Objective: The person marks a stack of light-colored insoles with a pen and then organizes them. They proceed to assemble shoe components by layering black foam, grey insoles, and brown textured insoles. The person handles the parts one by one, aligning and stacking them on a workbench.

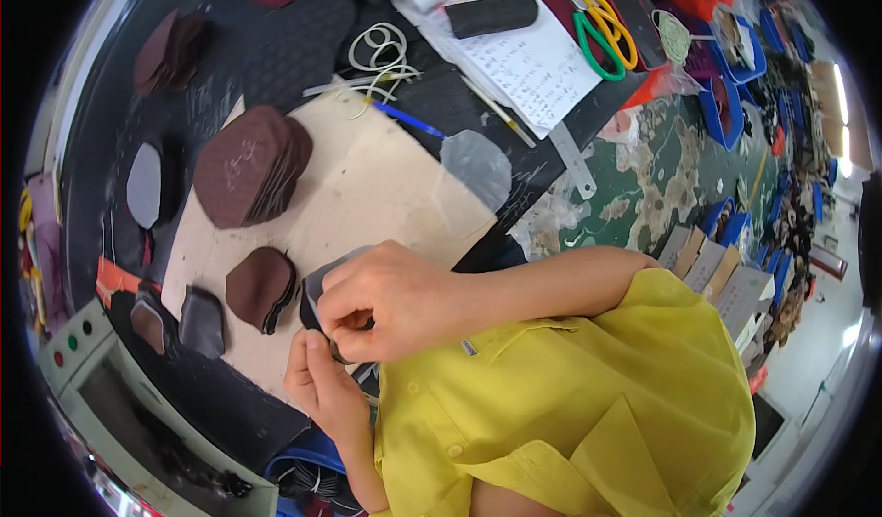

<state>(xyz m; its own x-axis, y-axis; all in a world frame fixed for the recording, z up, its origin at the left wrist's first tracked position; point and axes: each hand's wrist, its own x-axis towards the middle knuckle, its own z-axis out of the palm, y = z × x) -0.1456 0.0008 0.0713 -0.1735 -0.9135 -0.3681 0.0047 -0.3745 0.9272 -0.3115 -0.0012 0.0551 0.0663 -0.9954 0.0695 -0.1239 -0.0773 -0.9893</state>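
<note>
My right hand (388,301) has its fingers curled and pinches a small dark piece with a grey top (333,269). Close beside it, my left hand (323,386) presses thumb and fingers together at the lower edge of the same piece. The fingers hide most of that piece. Just left of my hands lies a small stack of dark brown fabric pieces (260,287). Farther up, a taller stack of rounded brown quilted pieces (243,170) carries pale chalk-like marks. Both stacks rest on a pale board (367,172).
A notepad (542,85) bears a black oval piece (491,16). Near it lie yellow-and-green scissors (602,30), white cord (377,53), a blue pen (404,117) and a translucent round template (476,168). A metal ruler (574,163) overhangs the table edge. A control box (78,347) stands lower left.
</note>
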